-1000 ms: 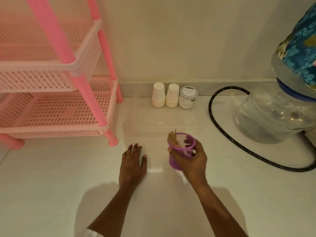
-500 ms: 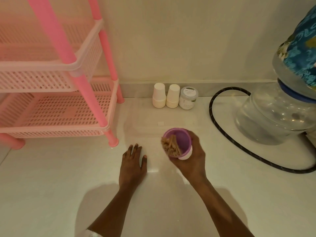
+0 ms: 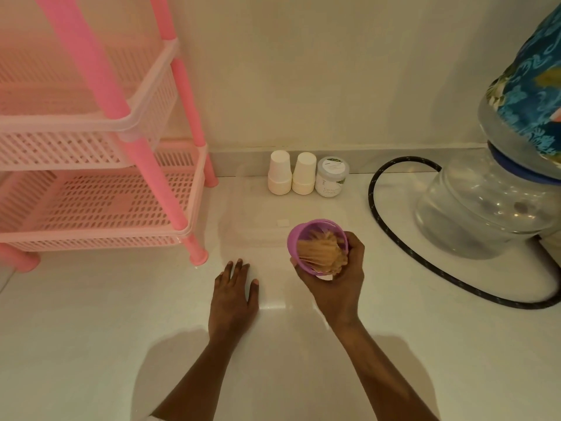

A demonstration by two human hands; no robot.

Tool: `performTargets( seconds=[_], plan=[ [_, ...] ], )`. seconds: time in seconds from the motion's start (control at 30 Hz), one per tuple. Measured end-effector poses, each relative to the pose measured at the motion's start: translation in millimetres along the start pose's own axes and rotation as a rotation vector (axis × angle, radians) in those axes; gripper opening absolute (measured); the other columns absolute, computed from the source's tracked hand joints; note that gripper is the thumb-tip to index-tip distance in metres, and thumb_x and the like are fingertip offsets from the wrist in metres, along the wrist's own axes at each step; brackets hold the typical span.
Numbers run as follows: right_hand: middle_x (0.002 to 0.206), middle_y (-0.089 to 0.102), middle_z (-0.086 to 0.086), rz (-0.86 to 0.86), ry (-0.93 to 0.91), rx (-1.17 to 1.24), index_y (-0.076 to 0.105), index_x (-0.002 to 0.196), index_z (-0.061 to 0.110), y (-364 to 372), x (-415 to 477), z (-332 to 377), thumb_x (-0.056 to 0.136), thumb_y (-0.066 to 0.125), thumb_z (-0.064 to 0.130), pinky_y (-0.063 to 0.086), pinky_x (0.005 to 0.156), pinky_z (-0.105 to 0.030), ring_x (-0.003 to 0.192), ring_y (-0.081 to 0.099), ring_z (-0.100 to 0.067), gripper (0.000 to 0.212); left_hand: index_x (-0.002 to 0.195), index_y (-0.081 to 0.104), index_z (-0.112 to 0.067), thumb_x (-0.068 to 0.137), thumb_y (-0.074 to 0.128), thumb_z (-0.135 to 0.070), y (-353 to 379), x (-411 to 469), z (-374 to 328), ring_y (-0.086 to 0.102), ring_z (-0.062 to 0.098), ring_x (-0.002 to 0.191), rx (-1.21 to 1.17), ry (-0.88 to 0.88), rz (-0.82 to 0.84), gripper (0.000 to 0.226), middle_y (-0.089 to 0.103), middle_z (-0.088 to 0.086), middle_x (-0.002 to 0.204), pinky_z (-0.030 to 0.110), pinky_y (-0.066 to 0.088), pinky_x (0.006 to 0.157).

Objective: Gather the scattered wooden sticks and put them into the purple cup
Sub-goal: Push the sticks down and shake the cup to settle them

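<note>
My right hand (image 3: 338, 278) grips the purple cup (image 3: 296, 238) from the right and below, holding it above the white surface with its mouth tilted toward me. A bundle of wooden sticks (image 3: 321, 253) lies inside the cup. To the left, my left hand (image 3: 233, 291) rests flat on the surface, palm down, fingers slightly apart, holding nothing. No loose sticks show on the surface.
A pink two-tier plastic rack (image 3: 100, 189) stands at the left. Two stacks of white paper cups (image 3: 291, 177) and a small white jar (image 3: 331, 177) sit against the wall. A black hose (image 3: 394, 235) curves around a clear water bottle (image 3: 485, 208) on the right.
My right hand has lifted the cup and tipped its mouth toward me, so the sticks inside now show. My left hand has stayed flat in place.
</note>
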State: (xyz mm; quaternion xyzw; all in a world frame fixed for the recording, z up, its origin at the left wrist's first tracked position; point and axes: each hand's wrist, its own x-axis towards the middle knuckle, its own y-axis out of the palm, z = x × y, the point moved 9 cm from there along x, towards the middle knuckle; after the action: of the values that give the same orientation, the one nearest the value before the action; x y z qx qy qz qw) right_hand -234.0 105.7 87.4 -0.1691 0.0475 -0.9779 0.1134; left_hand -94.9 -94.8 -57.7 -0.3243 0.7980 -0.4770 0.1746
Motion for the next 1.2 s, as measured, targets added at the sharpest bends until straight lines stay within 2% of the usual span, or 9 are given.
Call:
performTargets(
  seconds=[0.07,0.3,0.4,0.63,0.83,0.93,1.03,1.2],
  plan=[
    [0.124,0.053,0.029,-0.017,0.005,0.025,0.044,0.133,0.022,0.7,0.6,1.7,0.060,0.095,0.034,0.057,0.082,-0.020,0.119,0.058,-0.007,0.090,0.151,0.037,-0.025,0.102,0.039,-0.045,-1.0,-0.3,-0.1,0.019,0.014,0.151,-0.002,0.001,0.002,0.053,0.032,-0.007,0.161,0.041,0.027,0.122],
    [0.126,0.054,0.027,0.034,-0.026,0.023,0.045,0.136,0.015,9.6,1.2,6.2,0.061,0.094,0.035,0.055,0.081,-0.013,0.118,0.060,-0.005,0.092,0.152,0.036,-0.027,0.102,0.038,-0.047,0.0,-0.1,0.1,0.018,0.014,0.151,-0.015,-0.019,0.010,0.054,0.030,-0.007,0.161,0.041,0.026,0.123],
    [0.127,0.054,0.025,0.045,-0.022,0.024,0.044,0.138,0.015,11.5,0.5,4.4,0.063,0.091,0.042,0.056,0.081,-0.015,0.120,0.059,-0.007,0.093,0.152,0.034,-0.027,0.101,0.036,-0.049,1.8,0.0,1.6,0.017,0.014,0.152,-0.012,-0.026,0.020,0.055,0.028,-0.008,0.162,0.042,0.026,0.123],
    [0.130,0.056,0.015,0.072,-0.030,-0.022,0.043,0.137,0.031,14.7,-2.2,0.9,0.064,0.092,0.043,0.059,0.084,-0.024,0.122,0.059,-0.018,0.089,0.152,0.033,-0.030,0.101,0.034,-0.053,4.3,-0.2,4.9,0.016,0.014,0.152,-0.032,-0.038,0.025,0.056,0.027,-0.009,0.163,0.043,0.026,0.123],
    [0.128,0.057,0.018,0.056,-0.018,-0.003,0.046,0.136,0.024,21.9,-1.5,-0.6,0.063,0.094,0.036,0.059,0.084,-0.022,0.119,0.060,-0.011,0.089,0.145,0.046,-0.022,0.102,0.043,-0.043,-6.2,7.8,6.7,0.035,0.018,0.145,-0.213,-0.078,-0.052,0.047,0.041,-0.003,0.156,0.039,0.031,0.119],
    [0.126,0.059,0.017,0.102,-0.037,0.034,0.049,0.134,0.018,34.4,-2.7,3.7,0.063,0.094,0.033,0.058,0.084,-0.021,0.117,0.061,-0.012,0.086,0.144,0.046,-0.022,0.103,0.043,-0.039,-9.6,14.1,5.7,0.033,0.017,0.147,-0.235,-0.077,-0.063,0.044,0.040,-0.003,0.156,0.037,0.030,0.120],
    [0.127,0.059,0.014,0.010,-0.025,0.088,0.049,0.135,0.013,28.2,4.4,3.7,0.063,0.094,0.030,0.059,0.086,-0.024,0.119,0.061,-0.014,0.087,0.144,0.046,-0.020,0.103,0.043,-0.036,-13.5,22.6,5.7,0.032,0.017,0.147,-0.230,-0.061,-0.087,0.043,0.040,-0.002,0.156,0.037,0.031,0.119],
    [0.127,0.060,0.013,0.112,-0.023,0.069,0.051,0.134,0.014,42.3,-2.3,4.8,0.061,0.095,0.035,0.059,0.085,-0.028,0.119,0.061,-0.019,0.088,0.150,0.034,-0.022,0.104,0.041,-0.035,-11.9,41.2,14.8,0.029,0.018,0.149,-0.225,-0.092,-0.073,0.048,0.032,-0.002,0.161,0.040,0.030,0.120]
  ],
)
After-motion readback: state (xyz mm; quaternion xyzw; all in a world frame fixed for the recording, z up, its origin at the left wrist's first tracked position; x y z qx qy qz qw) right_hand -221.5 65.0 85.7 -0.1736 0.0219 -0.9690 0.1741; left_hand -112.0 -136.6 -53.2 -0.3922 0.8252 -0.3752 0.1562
